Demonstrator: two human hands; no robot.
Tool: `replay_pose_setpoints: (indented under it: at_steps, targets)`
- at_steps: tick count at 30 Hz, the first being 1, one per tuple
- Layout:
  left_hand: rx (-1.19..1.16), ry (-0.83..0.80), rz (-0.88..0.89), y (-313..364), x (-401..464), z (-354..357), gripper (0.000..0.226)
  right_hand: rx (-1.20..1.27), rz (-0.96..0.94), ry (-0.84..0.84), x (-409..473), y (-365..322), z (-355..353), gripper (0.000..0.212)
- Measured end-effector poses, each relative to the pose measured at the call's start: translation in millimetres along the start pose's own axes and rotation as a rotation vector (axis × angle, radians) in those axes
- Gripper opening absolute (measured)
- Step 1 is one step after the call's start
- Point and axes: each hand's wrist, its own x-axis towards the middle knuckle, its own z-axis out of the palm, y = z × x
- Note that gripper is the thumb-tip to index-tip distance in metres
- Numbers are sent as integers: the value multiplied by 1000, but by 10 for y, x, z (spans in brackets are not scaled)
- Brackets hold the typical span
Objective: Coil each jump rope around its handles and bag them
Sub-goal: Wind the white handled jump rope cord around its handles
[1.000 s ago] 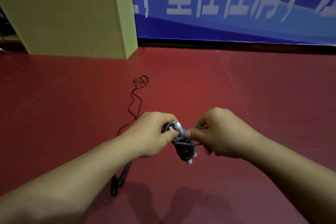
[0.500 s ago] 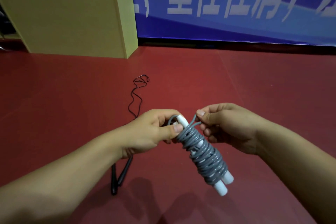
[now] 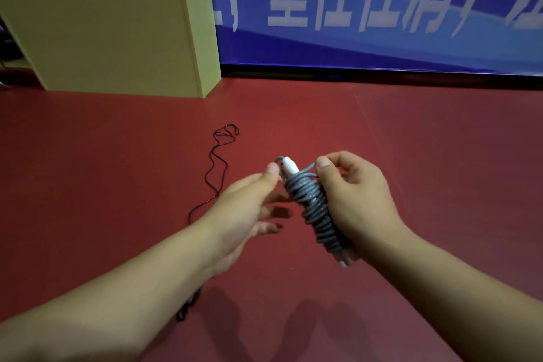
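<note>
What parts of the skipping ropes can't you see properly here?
- Head view: black rope handles, mostly hidden behind the left forearm.
- Head view: grey rope lower handle ends, covered by the right hand.
- Head view: left hand fingers, blurred.
- No bag in frame.

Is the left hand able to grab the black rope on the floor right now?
Probably yes. The left hand is open and holds nothing, while the right hand keeps the grey coiled rope. The black rope lies loose on the floor with nothing over it.
</note>
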Motion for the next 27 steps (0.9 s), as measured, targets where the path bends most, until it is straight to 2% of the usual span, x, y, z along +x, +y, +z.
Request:
replay_pose_setpoints:
  at_steps: [2, 4, 8, 10, 14, 18, 23, 27]
  targets:
    - [-17, -162, -34, -15, -71, 122, 60, -9, -87, 84, -11, 10, 7, 19]
    - [-84, -264, -10, -19, -57, 184, 71, -3, -102, 107, -55, -12, 48, 19]
    - [-159, -279, 41, 3, -53, 114, 82, 25, -86, -24, -131, -51, 119, 27]
    - [-115, -240, 55, -24, -14, 83, 80, 60, -80, -100, -141, -66, 90, 32]
    - [52, 14, 53, -63, 106, -14, 63, -26, -84, -234, -197, -105, 31, 28]
    - [151, -19, 155, -111, -56, -59, 54, 57, -3, -327, -204, -204, -9, 29]
    - [87, -55, 243, -42, -69, -33, 38, 196, 83, -298, -179, -321, -42, 34]
    - [149, -94, 265, -71, -71, -45, 41, 300, 213, -346, -160, -379, -71, 32]
